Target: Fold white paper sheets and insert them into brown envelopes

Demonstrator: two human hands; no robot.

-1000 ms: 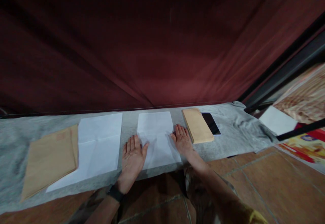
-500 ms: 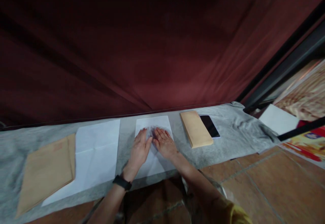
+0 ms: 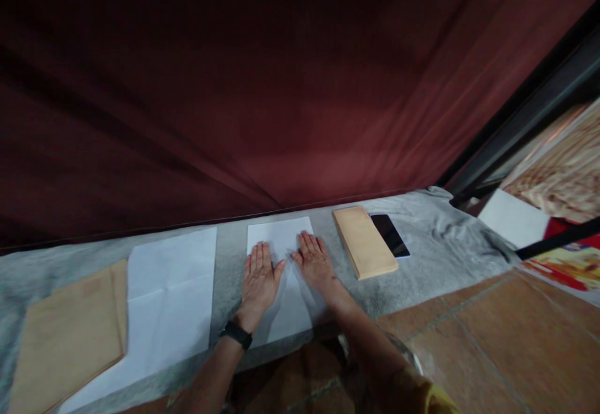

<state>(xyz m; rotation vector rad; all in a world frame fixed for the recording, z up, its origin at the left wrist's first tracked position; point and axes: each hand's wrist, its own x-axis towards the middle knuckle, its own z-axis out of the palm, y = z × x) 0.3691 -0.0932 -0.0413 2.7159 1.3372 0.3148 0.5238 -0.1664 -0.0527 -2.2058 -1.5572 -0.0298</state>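
A white sheet of paper (image 3: 290, 307) lies lengthwise in front of me on a grey cloth. My left hand (image 3: 260, 278) rests flat on its left side, fingers stretched forward and thumb out, a black band on the wrist. On the sheet's right side my right hand (image 3: 315, 262) is also flat, its fingers slightly spread. A small gap of paper shows between the two thumbs. To the right is a stack of small brown envelopes (image 3: 365, 242), partly over or against a dark-screened phone (image 3: 390, 236).
Left of the sheet lie more white paper (image 3: 173, 301) with a crease across it and large brown envelopes (image 3: 70, 339) overlapping it. The grey cloth (image 3: 435, 251) covers the narrow surface. A dark red curtain (image 3: 300, 101) hangs behind; tiled floor (image 3: 487, 345) is at lower right.
My hands have moved apart, from nearly touching at the middle of the sheet to its two sides. Both stay flat on the paper. The view has shifted slightly.
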